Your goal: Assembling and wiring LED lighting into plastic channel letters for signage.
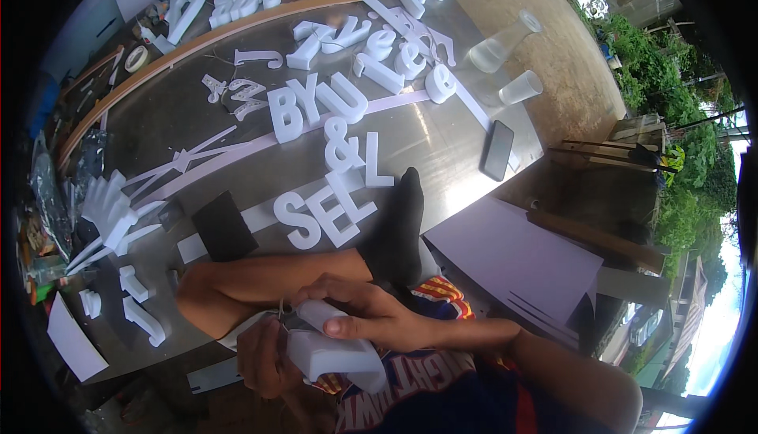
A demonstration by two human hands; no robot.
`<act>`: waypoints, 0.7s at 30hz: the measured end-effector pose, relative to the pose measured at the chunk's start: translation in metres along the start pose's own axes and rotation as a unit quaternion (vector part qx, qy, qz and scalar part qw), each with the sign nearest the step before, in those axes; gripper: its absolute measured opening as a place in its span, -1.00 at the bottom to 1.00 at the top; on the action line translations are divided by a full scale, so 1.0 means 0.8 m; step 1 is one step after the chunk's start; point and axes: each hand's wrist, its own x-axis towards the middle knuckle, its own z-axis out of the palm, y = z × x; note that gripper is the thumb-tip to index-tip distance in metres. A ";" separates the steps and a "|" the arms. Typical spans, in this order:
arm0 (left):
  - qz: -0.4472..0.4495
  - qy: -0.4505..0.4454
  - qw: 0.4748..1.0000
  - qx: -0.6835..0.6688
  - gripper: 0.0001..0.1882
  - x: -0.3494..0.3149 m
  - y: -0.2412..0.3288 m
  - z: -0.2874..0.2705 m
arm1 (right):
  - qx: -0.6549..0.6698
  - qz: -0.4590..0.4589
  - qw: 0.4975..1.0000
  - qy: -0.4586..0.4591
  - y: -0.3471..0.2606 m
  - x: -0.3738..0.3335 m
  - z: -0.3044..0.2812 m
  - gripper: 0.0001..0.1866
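Curved white piece [328, 353] | long axis down-rightward | held: left grip [262, 357], right grip [382, 320]

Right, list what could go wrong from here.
The white piece is gripped by the left hand and right hand off the table, so a slip might drop it.

The clear pitcher and glass stand near the table's edge; a bump could tip them over.

The black-socked foot rests close beside white letters, so shifting the leg might push them out of place.
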 end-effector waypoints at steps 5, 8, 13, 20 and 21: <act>-0.054 -0.052 0.997 0.012 -0.84 -0.003 0.007 0.007 | -0.014 -0.025 0.999 0.020 0.000 -0.002 -0.005 -0.46; -0.292 -0.031 0.945 -0.141 -0.65 -0.008 0.024 0.015 | -0.042 -0.042 0.997 0.044 -0.002 -0.005 -0.014 -0.43; -0.528 -0.012 0.678 -0.511 0.01 -0.005 0.057 0.016 | -0.009 -0.101 0.993 0.060 0.005 -0.011 -0.025 -0.19; -0.432 -0.013 0.782 -0.449 0.02 -0.002 0.077 0.019 | -0.059 -0.188 0.980 0.030 0.007 -0.004 -0.029 -0.06; -0.407 -0.003 0.802 -0.437 -0.02 -0.003 0.076 0.018 | -0.093 -0.195 0.976 0.024 0.003 -0.004 -0.030 -0.05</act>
